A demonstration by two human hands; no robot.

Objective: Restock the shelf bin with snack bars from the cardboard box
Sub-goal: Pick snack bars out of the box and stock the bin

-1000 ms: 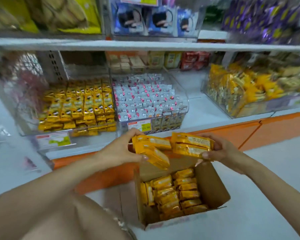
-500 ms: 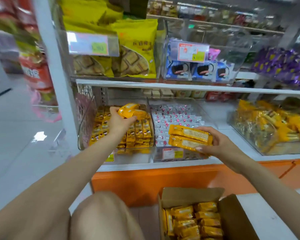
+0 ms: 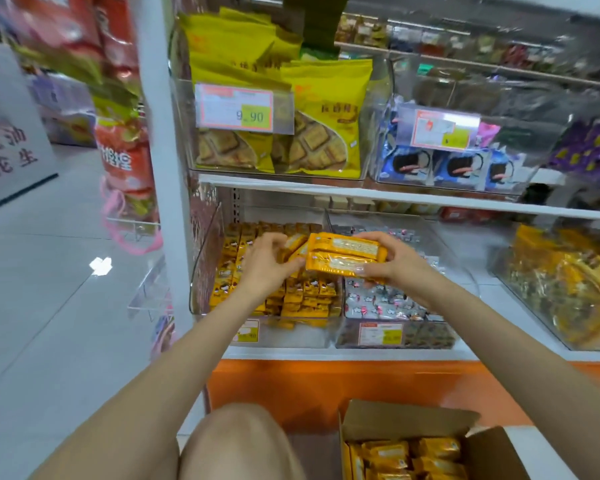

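Snack bars [image 3: 343, 258], two stacked over the shelf bin [image 3: 205, 261], look light, stiff and foil-slick, so my right hand [image 3: 395, 268] pinches their ends firmly while my left hand [image 3: 265, 268] curls round another beside them.

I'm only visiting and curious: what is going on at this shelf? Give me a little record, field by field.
place: shop shelf, seen from above the person's knee
left hand: fingers curled round a single bar, above the bin
right hand: grips stacked snack bars
bin: clear, on the lower shelf, rows of yellow bars inside
cardboard box: open on the floor, more bars inside
next bin: silver-wrapped sweets
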